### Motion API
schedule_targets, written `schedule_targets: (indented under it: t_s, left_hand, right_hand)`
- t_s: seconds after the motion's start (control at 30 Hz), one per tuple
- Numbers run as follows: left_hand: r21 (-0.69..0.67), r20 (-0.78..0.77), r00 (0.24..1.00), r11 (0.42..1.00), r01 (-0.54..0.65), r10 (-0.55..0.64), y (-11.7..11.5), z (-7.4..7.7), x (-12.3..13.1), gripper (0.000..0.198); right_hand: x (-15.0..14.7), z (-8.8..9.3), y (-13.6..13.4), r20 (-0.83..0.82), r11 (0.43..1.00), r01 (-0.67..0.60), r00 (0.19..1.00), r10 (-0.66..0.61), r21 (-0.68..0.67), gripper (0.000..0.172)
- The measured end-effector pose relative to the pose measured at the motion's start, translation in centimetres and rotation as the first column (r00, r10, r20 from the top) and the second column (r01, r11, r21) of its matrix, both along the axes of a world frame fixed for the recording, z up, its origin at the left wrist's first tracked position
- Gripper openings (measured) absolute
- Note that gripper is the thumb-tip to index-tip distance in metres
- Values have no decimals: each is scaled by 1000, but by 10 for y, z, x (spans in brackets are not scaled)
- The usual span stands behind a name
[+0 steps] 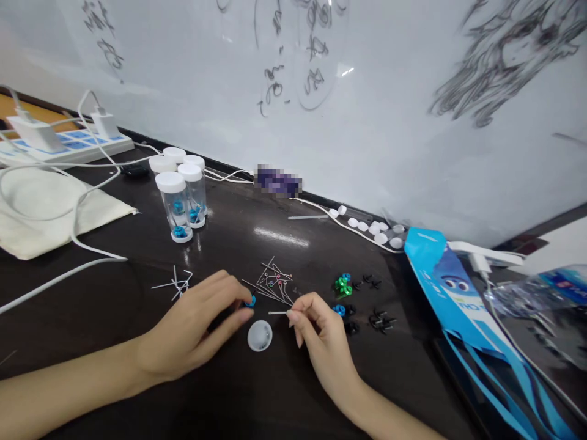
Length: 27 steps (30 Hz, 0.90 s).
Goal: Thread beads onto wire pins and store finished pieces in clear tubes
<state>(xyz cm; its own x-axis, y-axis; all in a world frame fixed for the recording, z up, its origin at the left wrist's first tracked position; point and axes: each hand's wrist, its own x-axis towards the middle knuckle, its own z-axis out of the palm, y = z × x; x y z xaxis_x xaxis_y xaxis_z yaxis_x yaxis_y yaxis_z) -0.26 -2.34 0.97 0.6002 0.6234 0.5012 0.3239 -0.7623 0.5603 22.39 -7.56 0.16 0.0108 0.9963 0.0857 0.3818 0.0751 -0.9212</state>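
Between the thumb and forefinger of my left hand (206, 324) is a small blue metal part (251, 301), partly covered by the fingertips. My right hand (318, 330) pinches a thin silver rod (277, 313), which points left toward the blue part without touching it. Just below, between both hands, sits a small round white cap (260, 336) with tiny dark pieces inside. Behind the hands lies a loose pile of thin metal wires (274, 281) with small coloured rings. Bent hex keys (177, 283) lie beyond my left hand.
Right of my right hand are green parts (342, 285), blue parts (339, 310) and black parts (381, 320). Clear white-capped jars (177, 208) stand at the back left. White caps (375, 228) line the whiteboard's foot. A blue strap bag (458, 287) and cables (87, 201) flank the table.
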Motion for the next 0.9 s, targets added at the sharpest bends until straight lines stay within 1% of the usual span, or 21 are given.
schedule_targets:
  t_s: [0.1, 0.17, 0.2, 0.27, 0.47, 0.57, 0.63, 0.7, 0.77, 0.83, 0.9]
  left_hand:
    - [-188, 17, 994, 977, -101, 106, 6, -1, 2, 18]
    - [-286, 15, 992, 951, -118, 128, 9, -4, 4, 23]
    - [-313, 14, 992, 943, -116, 127, 10, -6, 5, 26]
    - [-327, 2, 994, 940, -102, 109, 10, -9, 7, 28]
    - [-302, -57, 997, 951, -64, 49, 13, -15, 7, 22]
    - [-311, -26, 999, 949, -49, 43, 13, -13, 7, 16]
    - [-348, 41, 998, 937, -25, 42, 13, -10, 8, 9]
    - [-421, 127, 991, 907, 8, 50, 11, -7, 8, 5]
    - [-511, 192, 979, 859, 44, 64, 10, -6, 9, 7]
    - [-581, 232, 969, 811, 71, 82, 8, -6, 10, 11]
    - [-620, 263, 959, 780, 84, 106, 7, -6, 11, 13]
  right_hand:
    - [0, 1, 2, -40, 1000, 14, 999, -14, -6, 14]
    - [0, 1, 3, -53, 1000, 29, 998, -29, 1, 14]
    - [0, 0, 3, -60, 999, 35, 998, -34, 5, 14]
    - [1, -1, 2, -67, 999, 35, 997, -34, 11, 16]
    - [1, -2, 1, -93, 1000, 6, 996, -4, 26, 17]
    - [0, -1, 1, -95, 999, 6, 995, -2, 44, 18]
    - [0, -1, 0, -87, 998, 13, 996, -8, 58, 18]
    - [0, -1, -1, -80, 997, 22, 997, -16, 73, 17]
    - [0, -2, -1, -85, 995, 30, 996, -22, 98, 15]
    - [0, -2, -3, -88, 991, 29, 996, -17, 133, 14]
    - [0, -1, -4, -76, 983, 20, 997, -6, 181, 15]
